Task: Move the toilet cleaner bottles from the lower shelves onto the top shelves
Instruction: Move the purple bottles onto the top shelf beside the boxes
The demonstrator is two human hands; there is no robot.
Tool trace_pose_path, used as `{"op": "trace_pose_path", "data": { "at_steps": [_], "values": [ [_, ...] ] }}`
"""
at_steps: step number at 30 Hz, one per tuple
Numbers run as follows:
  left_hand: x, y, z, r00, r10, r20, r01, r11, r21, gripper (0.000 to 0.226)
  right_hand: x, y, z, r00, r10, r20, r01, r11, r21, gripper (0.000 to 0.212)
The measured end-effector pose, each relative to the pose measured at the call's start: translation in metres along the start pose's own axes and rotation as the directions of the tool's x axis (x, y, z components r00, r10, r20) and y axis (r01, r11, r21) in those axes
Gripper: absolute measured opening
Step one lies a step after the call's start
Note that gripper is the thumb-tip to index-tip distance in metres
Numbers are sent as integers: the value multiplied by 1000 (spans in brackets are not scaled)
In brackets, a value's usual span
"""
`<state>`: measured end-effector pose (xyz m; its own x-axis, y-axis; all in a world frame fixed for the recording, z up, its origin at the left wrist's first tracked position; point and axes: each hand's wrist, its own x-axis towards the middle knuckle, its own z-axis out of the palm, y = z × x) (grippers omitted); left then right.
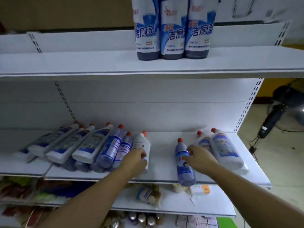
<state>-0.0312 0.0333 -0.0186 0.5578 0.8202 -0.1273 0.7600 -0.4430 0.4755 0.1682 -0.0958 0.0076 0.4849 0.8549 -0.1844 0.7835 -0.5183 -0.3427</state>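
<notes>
Three toilet cleaner bottles (pixel 172 28) stand upright side by side on the top shelf (pixel 82 63). On the lower shelf (pixel 162 145) several bottles lie on their sides with red caps pointing to the back. My left hand (pixel 135 159) curls around a white bottle (pixel 141 142) at the right end of the left pile (pixel 85 145). My right hand (pixel 199 157) rests on a blue bottle (pixel 185 167) lying alone in the middle, fingers closing on its upper body. Two white bottles (pixel 225 148) lie just right of it.
Below are shelves with packaged goods (pixel 148 194), an orange tag (pixel 206 189) and small jars (pixel 144 219). A black standing fan (pixel 278 109) with its cable is on the floor to the right of the shelf unit. The perforated shelf upright (pixel 246 106) bounds the right side.
</notes>
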Motion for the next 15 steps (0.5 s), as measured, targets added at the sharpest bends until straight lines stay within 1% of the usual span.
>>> {"op": "trace_pose_path", "data": {
  "at_steps": [1,2,3,5,7,9,11,13,15],
  "values": [
    [6,-4,7,1000,-22,4,22,999,31,33,6,-1,16,997,45,70,-41,998,-57,39],
    [13,-7,15,999,-38,-9,38,997,62,39,11,-1,31,989,108,100,-101,992,-79,49],
    [20,-8,22,998,-52,-27,54,993,100,45,15,0,43,977,186,109,-180,982,-62,60],
    [32,-8,34,994,-102,-32,106,978,179,63,21,3,62,952,299,68,-301,953,32,78],
    [43,-7,42,986,-165,-15,164,962,216,82,27,6,74,937,344,58,-349,929,122,86],
    [55,-5,47,979,-200,-26,199,936,289,92,30,7,82,933,353,69,-359,912,197,88],
    [68,-4,52,979,-198,-46,200,888,414,98,31,6,90,936,348,56,-351,905,239,88],
    [78,-4,56,980,-185,-67,193,836,513,99,31,6,95,934,358,17,-351,903,249,84],
    [82,0,54,977,-199,-81,211,809,548,92,31,7,98,934,355,-22,-338,906,255,73]
  ]
}}
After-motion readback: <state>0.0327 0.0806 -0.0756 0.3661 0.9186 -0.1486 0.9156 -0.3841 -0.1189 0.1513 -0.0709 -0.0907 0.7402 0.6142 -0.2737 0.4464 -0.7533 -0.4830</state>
